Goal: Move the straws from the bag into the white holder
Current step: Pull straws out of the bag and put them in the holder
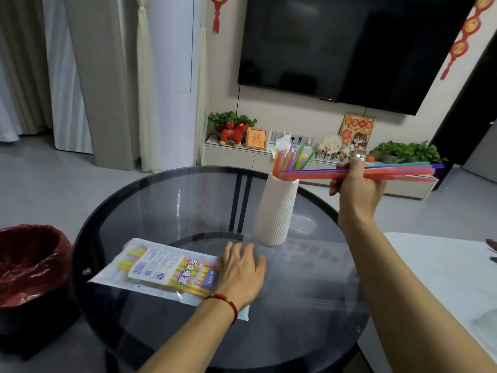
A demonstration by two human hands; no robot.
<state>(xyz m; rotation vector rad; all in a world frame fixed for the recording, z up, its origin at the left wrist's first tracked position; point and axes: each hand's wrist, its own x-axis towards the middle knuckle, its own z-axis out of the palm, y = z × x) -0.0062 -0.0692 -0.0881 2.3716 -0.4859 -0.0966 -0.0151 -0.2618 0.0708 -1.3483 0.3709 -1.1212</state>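
Right hand [355, 188] clenched round a level bundle of coloured straws [390, 172], their left ends at the mouth of the white holder [277, 211]; left hand [242, 270] flat, fingers relaxed, pressing the straw bag [161, 267] on the glass desk [309, 305]; more straws upright in the holder

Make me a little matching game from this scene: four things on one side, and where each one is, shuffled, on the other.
Things:
1. bag of straws
2. white holder
3. bundle of straws
4. red-lined bin

Places:
A. held level in the right hand
B. on the floor left of the glass table
C. flat under the left hand
D. standing on the table, straws already in it

Pairs: 1-C, 2-D, 3-A, 4-B
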